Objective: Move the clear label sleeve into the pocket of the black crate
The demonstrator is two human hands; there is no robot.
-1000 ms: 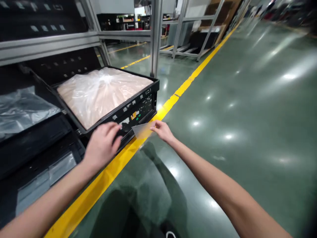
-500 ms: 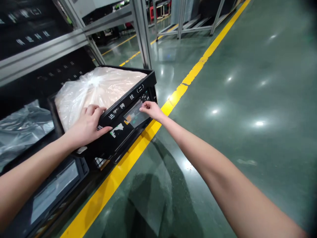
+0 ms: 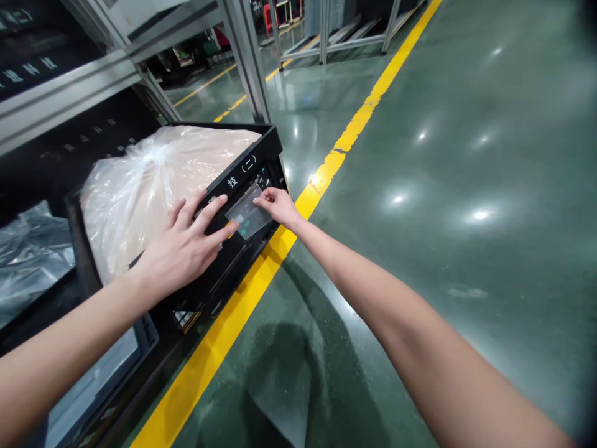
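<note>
A black crate (image 3: 268,142) with white lettering juts out of a metal rack, and a clear plastic bag (image 3: 140,186) with pale contents fills it. On the crate's front lies a small transparent sleeve (image 3: 247,214). My right hand (image 3: 276,205) pinches the sleeve's upper right edge between thumb and fingertips. My left hand (image 3: 189,242) is spread over the crate's front rim, its fingers apart and its thumb near the sleeve's left edge. Part of the lettering is hidden beneath my left hand.
Aluminium rack posts (image 3: 245,59) rise behind the crate. Another bin with a silvery plastic bag (image 3: 35,255) is at the left. A yellow line (image 3: 321,177) runs diagonally over the green floor (image 3: 443,205). Metal frames (image 3: 324,37) stand farther back.
My left hand has moved right along the crate front, its fingers spreading wider, towards the sleeve. My right hand still pinches the sleeve. The whole view has shifted slightly.
</note>
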